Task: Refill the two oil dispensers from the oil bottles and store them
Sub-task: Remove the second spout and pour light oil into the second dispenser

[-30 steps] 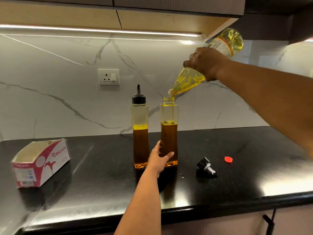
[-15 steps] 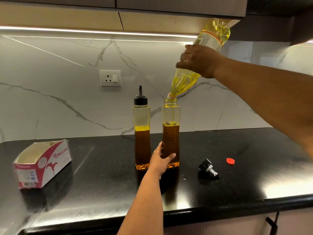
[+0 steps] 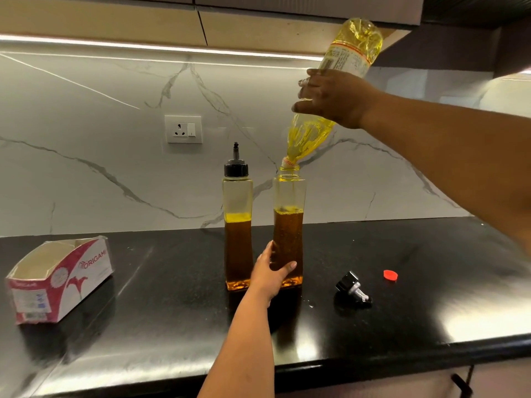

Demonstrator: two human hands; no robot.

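Yellow oil bottle [image 3: 313,139], gripped inverted by the right hand [image 3: 333,99], meets the open dispenser [image 3: 288,225] mouth; the left hand [image 3: 271,272] clasps that dispenser's lower body.

Oil bottle [image 3: 349,57] label print illegible

The counter [image 3: 402,320] is glossy black stone. The far wall [image 3: 86,168] is smooth veined marble. Both dispensers [image 3: 289,196] and the tilted oil bottle [image 3: 353,50] look clear plastic; the left box [image 3: 57,280] is printed cardboard.
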